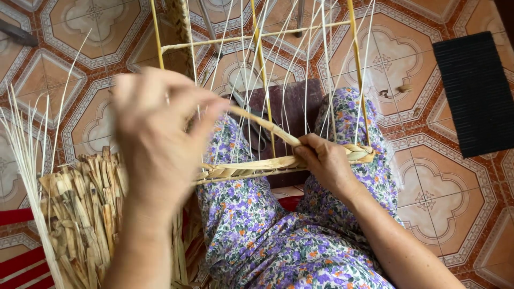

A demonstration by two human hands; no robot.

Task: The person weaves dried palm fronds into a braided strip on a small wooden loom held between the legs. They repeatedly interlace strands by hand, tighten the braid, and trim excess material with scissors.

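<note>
Woven rim (251, 168) of pale dried leaf lay across the lap at centre, strung on thin upright canes. Right hand (326, 160) pinched it, fingers closed on the braid. Left hand (155, 139), blurred, gripped a leaf strand (265, 124) running toward three o'clock. A bundle of dried leaves (80, 214) stood at eight o'clock.

Woven band (251, 168): pale straw yellow, plaited.
Upright strands (326, 69): cream-white.
Frame rods (356, 59): yellow.
Dried leaf bundle (80, 214): tan and brown.
Trousers (267, 235): lilac, purple and orange floral print.
Floor (428, 176): terracotta tiles with white octagon pattern.
Mat (476, 91): black, ribbed.
</note>
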